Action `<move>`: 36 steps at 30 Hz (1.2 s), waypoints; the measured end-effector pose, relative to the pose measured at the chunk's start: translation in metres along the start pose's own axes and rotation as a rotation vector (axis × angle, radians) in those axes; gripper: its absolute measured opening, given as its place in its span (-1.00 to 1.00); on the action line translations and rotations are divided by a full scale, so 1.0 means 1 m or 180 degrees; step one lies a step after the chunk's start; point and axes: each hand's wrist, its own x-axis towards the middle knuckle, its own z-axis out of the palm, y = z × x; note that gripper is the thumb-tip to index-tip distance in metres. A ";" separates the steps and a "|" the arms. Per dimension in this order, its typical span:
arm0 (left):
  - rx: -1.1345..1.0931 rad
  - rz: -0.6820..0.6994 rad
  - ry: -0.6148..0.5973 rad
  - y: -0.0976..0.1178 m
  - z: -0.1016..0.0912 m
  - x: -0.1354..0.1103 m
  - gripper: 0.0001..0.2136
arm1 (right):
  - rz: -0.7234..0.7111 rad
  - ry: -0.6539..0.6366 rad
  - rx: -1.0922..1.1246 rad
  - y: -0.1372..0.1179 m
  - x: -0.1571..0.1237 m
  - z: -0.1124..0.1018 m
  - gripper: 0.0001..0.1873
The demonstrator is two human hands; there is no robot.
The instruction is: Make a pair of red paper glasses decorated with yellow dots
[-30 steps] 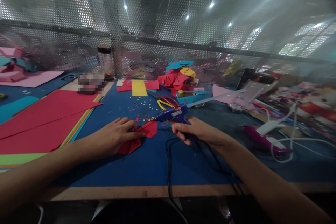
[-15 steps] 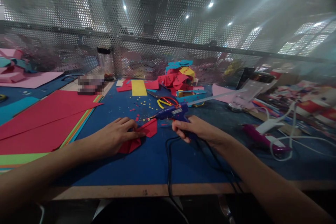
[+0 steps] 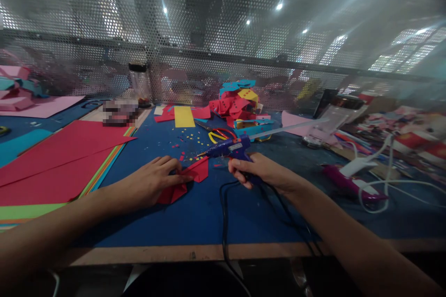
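My right hand (image 3: 249,170) is wrapped round the handle of a blue glue gun (image 3: 223,147), with a long clear glue stick (image 3: 289,127) jutting from its back. The gun's nozzle points left, right by the upper edge of a folded red paper piece (image 3: 200,170). I cannot tell whether the tip touches the paper. My left hand (image 3: 156,178) holds that paper at its left part, thumb and fingers closed on it, and covers some of it. Tiny red and yellow paper bits (image 3: 190,141) lie scattered beyond the nozzle.
Scissors (image 3: 222,135) with red and yellow handles lie behind the gun, near a heap of dotted paper shapes (image 3: 237,102). Coloured sheets (image 3: 76,158) are stacked at left. A purple power strip (image 3: 351,183) sits at right. The gun's black cord (image 3: 225,213) hangs over the table edge.
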 end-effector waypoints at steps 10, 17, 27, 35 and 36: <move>-0.0094 0.0017 0.0053 -0.001 0.002 0.001 -0.41 | 0.0000 -0.0009 -0.0035 -0.003 0.000 0.001 -0.54; -0.0123 -0.0030 0.0044 -0.003 0.005 0.000 -0.42 | 0.0007 0.0004 0.0015 0.000 0.001 0.001 -0.54; -0.0014 0.0055 0.0034 -0.004 0.007 0.002 -0.43 | 0.0005 0.0060 -0.0055 -0.006 0.000 0.004 -0.50; 0.0012 0.0037 0.0048 -0.005 0.010 0.002 -0.40 | 0.0008 0.0062 -0.0090 -0.006 0.000 0.004 -0.52; 0.0020 0.0042 0.0037 -0.005 0.009 0.003 -0.39 | 0.0006 0.0063 -0.0082 -0.006 0.001 0.004 -0.52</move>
